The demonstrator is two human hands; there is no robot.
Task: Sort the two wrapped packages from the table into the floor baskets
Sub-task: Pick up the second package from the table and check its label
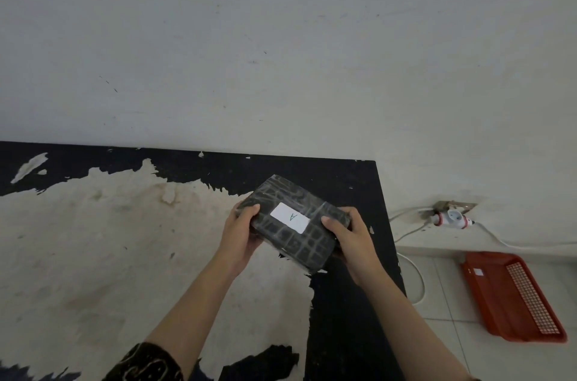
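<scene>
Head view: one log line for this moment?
hands: left, right both gripping black wrapped package, label A | above table | red floor basket: empty

We identify a plain domestic room: scuffed white wall (281, 37), worn black surface (352, 180), tiled floor (449, 287), and a wall socket (452, 216) with cables.

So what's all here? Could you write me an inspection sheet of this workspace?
Surface: black table, top layer badly peeled.
Job's things: one dark wrapped package with a white label marked A, held above the table; red basket on the floor at right. Second package: nothing seen.
Clutter: nothing seen.
Hands: left hand and right hand grip the package's ends.
Cables: white cable and a plug adapter at the wall socket.
Surroundings: scuffed white wall, tiled floor.
</scene>
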